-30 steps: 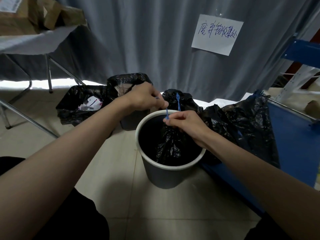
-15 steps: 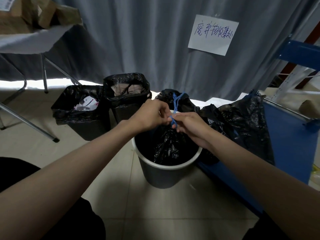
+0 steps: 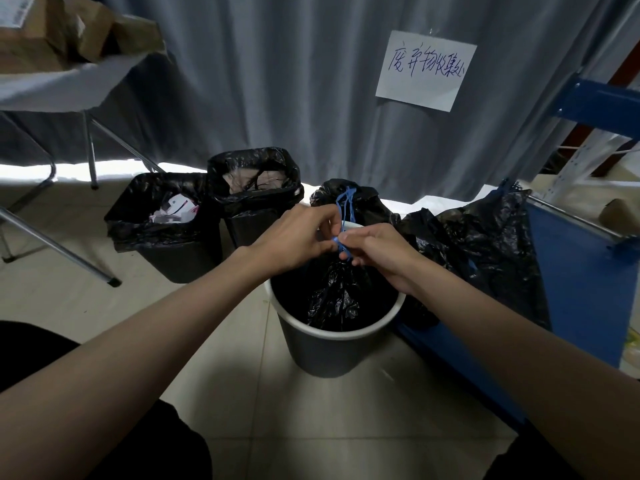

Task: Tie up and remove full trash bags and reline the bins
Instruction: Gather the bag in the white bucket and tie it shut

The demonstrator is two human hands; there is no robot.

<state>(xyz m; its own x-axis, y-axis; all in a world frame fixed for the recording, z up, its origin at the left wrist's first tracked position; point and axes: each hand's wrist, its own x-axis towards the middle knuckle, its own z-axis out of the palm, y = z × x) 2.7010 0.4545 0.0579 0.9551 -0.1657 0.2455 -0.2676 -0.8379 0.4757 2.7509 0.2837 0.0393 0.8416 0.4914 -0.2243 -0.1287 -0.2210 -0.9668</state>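
Observation:
A round grey bin with a white rim stands on the floor in front of me. Inside it sits a black trash bag, its neck gathered up. The bag's blue drawstring is pinched between my left hand and my right hand, which meet fingertip to fingertip above the bin. Both hands are closed on the string. The knot itself is mostly hidden by my fingers.
Two black-lined bins holding trash stand behind left. A tied black bag with blue loops and a larger black bag lie right, against a blue shelf frame. A folding table with boxes is at left.
My hands came together from apart, bringing the blue drawstring ends to one point over the bin. The view shifted slightly, showing the two rear bins more fully.

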